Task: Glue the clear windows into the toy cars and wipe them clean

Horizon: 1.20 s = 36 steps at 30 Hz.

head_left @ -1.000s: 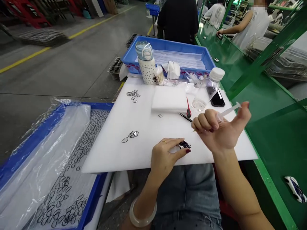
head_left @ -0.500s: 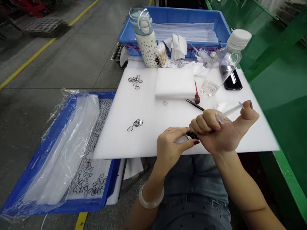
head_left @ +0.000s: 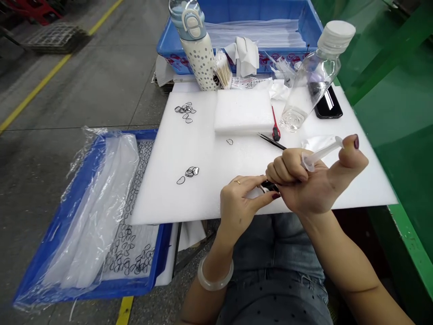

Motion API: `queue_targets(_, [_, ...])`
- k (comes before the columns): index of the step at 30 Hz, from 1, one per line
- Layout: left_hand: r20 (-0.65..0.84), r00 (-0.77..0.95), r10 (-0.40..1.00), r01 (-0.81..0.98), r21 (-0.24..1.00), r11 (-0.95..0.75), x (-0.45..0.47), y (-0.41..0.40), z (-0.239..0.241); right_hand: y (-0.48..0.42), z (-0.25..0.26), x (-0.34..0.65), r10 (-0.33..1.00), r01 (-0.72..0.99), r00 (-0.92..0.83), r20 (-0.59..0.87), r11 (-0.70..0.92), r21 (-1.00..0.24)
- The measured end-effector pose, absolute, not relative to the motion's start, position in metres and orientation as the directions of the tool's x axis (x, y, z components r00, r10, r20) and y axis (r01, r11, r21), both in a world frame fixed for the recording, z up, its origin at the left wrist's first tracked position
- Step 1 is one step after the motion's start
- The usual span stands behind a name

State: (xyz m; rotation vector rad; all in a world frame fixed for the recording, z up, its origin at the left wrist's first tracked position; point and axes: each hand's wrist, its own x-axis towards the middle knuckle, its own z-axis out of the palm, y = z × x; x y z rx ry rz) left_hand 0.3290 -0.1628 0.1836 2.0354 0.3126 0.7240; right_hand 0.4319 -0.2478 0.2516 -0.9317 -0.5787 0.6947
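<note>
My right hand [head_left: 309,187] is curled around a clear plastic syringe [head_left: 320,153], with the thumb against the end of its plunger. The syringe's barrel and tip are hidden in the fist. My left hand [head_left: 238,205] pinches a small black part with a pale edge [head_left: 269,186] between thumb and fingers, right beside the right fist. Most of that part is covered by my fingers. Thin black D-shaped rings lie on the white foam board: one single ring [head_left: 229,141] near the middle, a small group [head_left: 191,172] to the left and another group [head_left: 186,109] farther back.
Black tweezers [head_left: 271,141] and a red-and-black tool [head_left: 276,131] lie by a white foam block [head_left: 243,110]. Behind stand a clear bottle [head_left: 294,108], a phone [head_left: 329,104], cotton swabs [head_left: 223,72], a dotted flask [head_left: 199,61] and a blue bin [head_left: 233,9]. Lower left is a blue tray [head_left: 118,291] of rings.
The view has shifted slightly, so the board and the things on it sit a little higher in the picture. Both hands keep the same grip and stay together.
</note>
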Motion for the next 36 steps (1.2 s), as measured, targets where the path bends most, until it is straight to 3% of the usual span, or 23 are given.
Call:
queue_targets(17, [0.337, 0.802, 0.493, -0.036, 0.851, -0.524, 0.329, -0.163, 0.185, -0.247, 0.259, 0.417, 0.674, -0.182, 0.730, 0.113, 0.352, -0.918])
queue_targets(20, [0.348, 0.803, 0.483, -0.043, 0.843, -0.536, 0.329, -0.163, 0.183, -0.250, 0.267, 0.421, 0.702, -0.107, 0.690, 0.175, 0.338, -0.935])
queue_targets(24, [0.414, 0.818, 0.399, -0.107, 0.791, -0.603, 0.324, -0.160, 0.176, -0.214, 0.275, 0.460, 0.414, 0.144, 0.809, 0.418, 0.549, -0.823])
queue_targets(25, [0.424, 0.827, 0.369, -0.120, 0.775, -0.621, 0.321, -0.159, 0.175, -0.198, 0.274, 0.474, 0.391, 0.165, 0.825, 0.409, 0.524, -0.835])
queue_targets(29, [0.420, 0.873, 0.249, -0.151, 0.717, -0.681, 0.313, -0.153, 0.173, -0.161, 0.257, 0.521, 0.567, 0.127, 0.806, 0.170, 0.114, -0.985])
queue_targets(33, [0.427, 0.879, 0.213, -0.154, 0.677, -0.720, 0.312, -0.153, 0.169, -0.216, 0.244, 0.526, 0.425, 0.430, 0.824, 0.374, -0.040, -0.902])
queue_targets(35, [0.458, 0.856, 0.238, -0.123, 0.629, -0.767, 0.316, -0.158, 0.166, -0.262, 0.242, 0.528, 0.354, 0.474, 0.857, 0.376, -0.251, -0.844])
queue_targets(36, [0.477, 0.843, 0.250, -0.101, 0.596, -0.796, 0.318, -0.161, 0.165, -0.282, 0.240, 0.532, 0.278, 0.426, 0.902, 0.331, -0.434, -0.794])
